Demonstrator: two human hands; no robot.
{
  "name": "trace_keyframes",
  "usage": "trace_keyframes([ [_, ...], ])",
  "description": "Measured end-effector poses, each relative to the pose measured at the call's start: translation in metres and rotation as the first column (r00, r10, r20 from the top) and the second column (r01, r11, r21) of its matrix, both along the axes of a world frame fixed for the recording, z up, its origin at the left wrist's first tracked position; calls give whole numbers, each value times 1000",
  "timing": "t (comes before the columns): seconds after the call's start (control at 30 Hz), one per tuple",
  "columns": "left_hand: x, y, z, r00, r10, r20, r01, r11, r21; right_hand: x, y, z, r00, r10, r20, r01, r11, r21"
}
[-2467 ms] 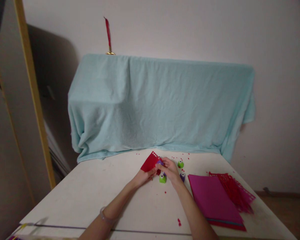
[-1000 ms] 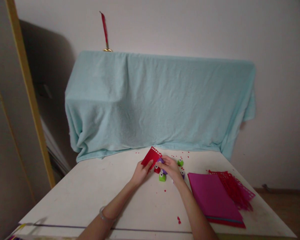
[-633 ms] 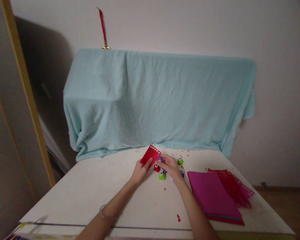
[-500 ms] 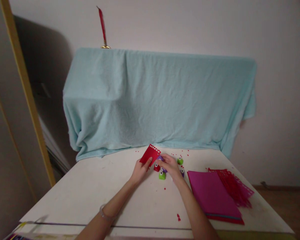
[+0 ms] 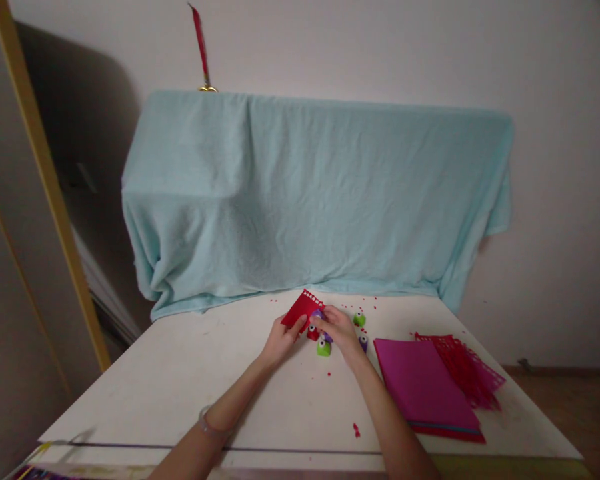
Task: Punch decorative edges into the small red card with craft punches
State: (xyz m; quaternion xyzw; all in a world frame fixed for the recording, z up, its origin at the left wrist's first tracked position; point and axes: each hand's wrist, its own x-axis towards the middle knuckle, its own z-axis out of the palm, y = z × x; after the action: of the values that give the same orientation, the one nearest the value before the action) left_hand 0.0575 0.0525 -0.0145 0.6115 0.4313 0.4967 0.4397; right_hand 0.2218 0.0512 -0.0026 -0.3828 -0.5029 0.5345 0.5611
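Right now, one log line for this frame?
left hand: holds red paper | right hand: grips purple punch at paper's edge | nearby: green punch, magenta sheets on table

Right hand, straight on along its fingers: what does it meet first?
Right hand points up-left: first the purple punch at its fingertips, apparently already gripped, then the red paper.

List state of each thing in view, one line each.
left hand, gripping red paper piece
right hand, closed on purple punch
red paper piece, held tilted, top edge perforated
purple punch, held at the paper's edge
green punch, standing loose on table
magenta sheets, stacked flat
punched red sheets, piled beside magenta sheets
blue cloth, draped over something hidden
table, dotted with red scraps
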Motion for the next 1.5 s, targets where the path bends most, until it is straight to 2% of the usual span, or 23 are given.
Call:
trace_keyframes([
  [0.33,-2,2,-3,998,-26,-51,27,999,22,0,2,-4,1000,-5,-27,5,1000,8],
  [0.8,-4,2,-1,993,-45,-113,54,996,78,0,0,-3,999,-28,18,28,1000,14],
  [1.27,-4,3,0,984,-61,-169,91,980,179,1,4,-9,999,-26,17,25,998,61],
  [1.5,0,-3,5,984,-99,-147,127,974,189,2,-1,-4,995,-91,25,90,994,64],
])
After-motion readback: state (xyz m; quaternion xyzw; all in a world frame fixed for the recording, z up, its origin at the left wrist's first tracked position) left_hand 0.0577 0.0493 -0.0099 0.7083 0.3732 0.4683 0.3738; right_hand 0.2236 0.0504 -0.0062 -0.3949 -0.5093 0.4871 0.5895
